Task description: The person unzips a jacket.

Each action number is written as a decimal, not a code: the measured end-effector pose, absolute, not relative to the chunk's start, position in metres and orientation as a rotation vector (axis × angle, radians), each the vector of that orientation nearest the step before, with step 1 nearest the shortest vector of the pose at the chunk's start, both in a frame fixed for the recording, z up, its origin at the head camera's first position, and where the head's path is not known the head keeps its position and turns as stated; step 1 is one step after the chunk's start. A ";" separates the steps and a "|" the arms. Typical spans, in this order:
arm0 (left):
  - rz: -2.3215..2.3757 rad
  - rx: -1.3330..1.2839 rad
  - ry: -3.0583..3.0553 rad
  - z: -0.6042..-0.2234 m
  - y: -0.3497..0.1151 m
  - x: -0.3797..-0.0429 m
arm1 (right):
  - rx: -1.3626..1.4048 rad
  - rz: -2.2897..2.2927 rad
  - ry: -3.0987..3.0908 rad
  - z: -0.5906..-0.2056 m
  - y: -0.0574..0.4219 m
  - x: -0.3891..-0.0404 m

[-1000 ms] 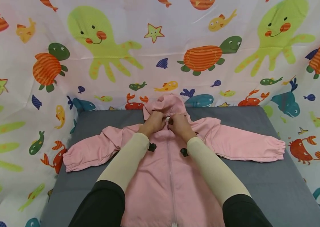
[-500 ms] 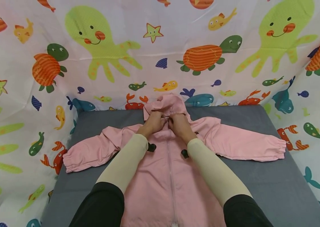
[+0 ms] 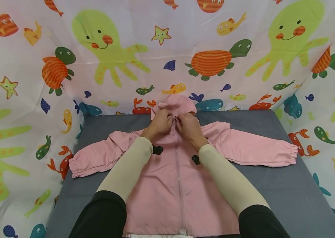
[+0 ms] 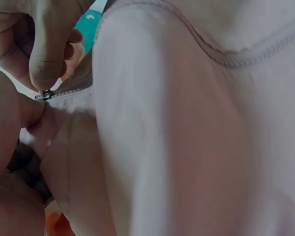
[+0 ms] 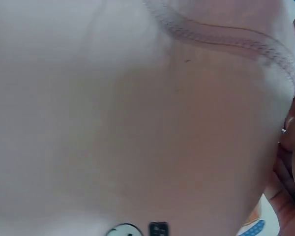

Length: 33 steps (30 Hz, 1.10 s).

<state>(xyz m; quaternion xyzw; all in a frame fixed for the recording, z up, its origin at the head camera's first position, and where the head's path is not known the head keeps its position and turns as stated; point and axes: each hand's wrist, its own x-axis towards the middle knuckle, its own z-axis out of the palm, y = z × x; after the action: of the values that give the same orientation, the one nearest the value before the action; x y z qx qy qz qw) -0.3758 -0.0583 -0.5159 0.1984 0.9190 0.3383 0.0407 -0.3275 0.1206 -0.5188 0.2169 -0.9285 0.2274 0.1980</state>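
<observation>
A pink hooded jacket (image 3: 155, 205) lies front up with its sleeves spread. At its collar, the left hand (image 3: 160, 121) and right hand (image 3: 189, 127) meet with curled fingers, lifting the neckline. A small metal zipper pull (image 4: 44, 95) shows between them in the left wrist view. Thumb and finger of the right hand (image 4: 48, 51) pinch it there, while the left hand (image 4: 7, 132) grips the jacket fabric (image 4: 73, 162) just below. In the right wrist view, fabric (image 5: 137, 123) fills most of the picture, and part of the right hand (image 5: 290, 172) shows at the edge.
Under the jacket is a grey table (image 3: 277, 188). A curtain (image 3: 179, 49) printed with sea animals hangs behind it and down both sides. The zipper line (image 3: 180, 185) runs down the jacket front to the hem near the table's front.
Both hands have risen a little with the collar, pulling the neckline up. The jacket's hem has come into view at the bottom. The head view has shifted slightly.
</observation>
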 end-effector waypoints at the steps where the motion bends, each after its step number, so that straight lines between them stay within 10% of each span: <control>1: 1.037 0.611 2.827 -0.511 -0.058 -0.372 | 0.610 0.630 -2.594 -0.517 0.121 -0.326; 33: 1.172 0.511 2.994 -0.491 -0.063 -0.362 | 0.802 0.461 -2.486 -0.521 0.123 -0.242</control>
<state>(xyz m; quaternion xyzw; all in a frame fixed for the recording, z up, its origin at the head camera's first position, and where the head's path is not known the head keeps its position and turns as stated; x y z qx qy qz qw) -0.3622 -0.0631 -0.4909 0.1566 0.9182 0.3594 -0.0567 -0.2424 0.1227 -0.5205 0.2935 -0.9092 0.1687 0.2423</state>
